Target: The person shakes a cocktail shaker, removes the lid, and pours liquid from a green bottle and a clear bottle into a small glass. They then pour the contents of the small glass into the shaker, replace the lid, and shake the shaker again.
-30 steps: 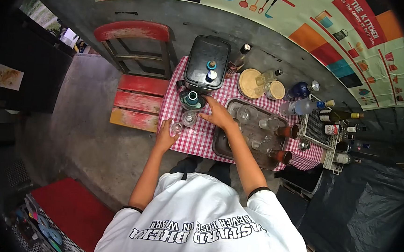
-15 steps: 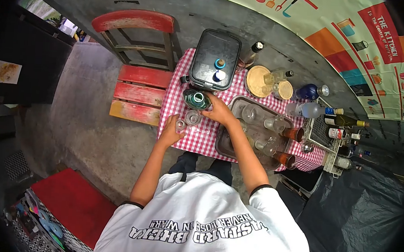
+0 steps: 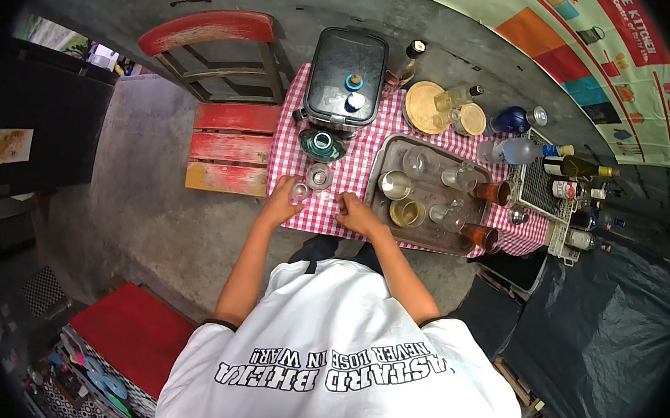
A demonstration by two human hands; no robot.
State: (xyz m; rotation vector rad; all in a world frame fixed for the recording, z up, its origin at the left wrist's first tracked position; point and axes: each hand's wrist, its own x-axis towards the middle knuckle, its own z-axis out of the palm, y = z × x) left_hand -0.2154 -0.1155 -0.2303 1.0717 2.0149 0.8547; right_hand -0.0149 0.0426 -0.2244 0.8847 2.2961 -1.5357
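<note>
A small clear glass (image 3: 299,191) stands near the table's left front, with my left hand (image 3: 277,206) curled around its side, thumb and fingers against it. Just behind it is another clear glass (image 3: 318,177), untouched. A dark green bottle (image 3: 322,144), its mouth uncapped, stands behind both glasses. My right hand (image 3: 360,215) rests low at the table's front, fingers curled together. Whatever its fingertips hold, if anything, is hidden. To its right lies a brown tray (image 3: 426,232) with a metal cup (image 3: 395,184), a gold-toned cup (image 3: 408,212) and several clear glasses.
A lidded black container (image 3: 347,62) carries two bottle caps at the back. Round wooden boards (image 3: 422,109), several bottles and a wire rack (image 3: 536,172) fill the table's right side. A red chair (image 3: 234,116) stands left of the checkered table (image 3: 290,106).
My right hand has let go of the green bottle and come down toward the table's front edge. My left hand stays by the small glass. The head view has shifted slightly.
</note>
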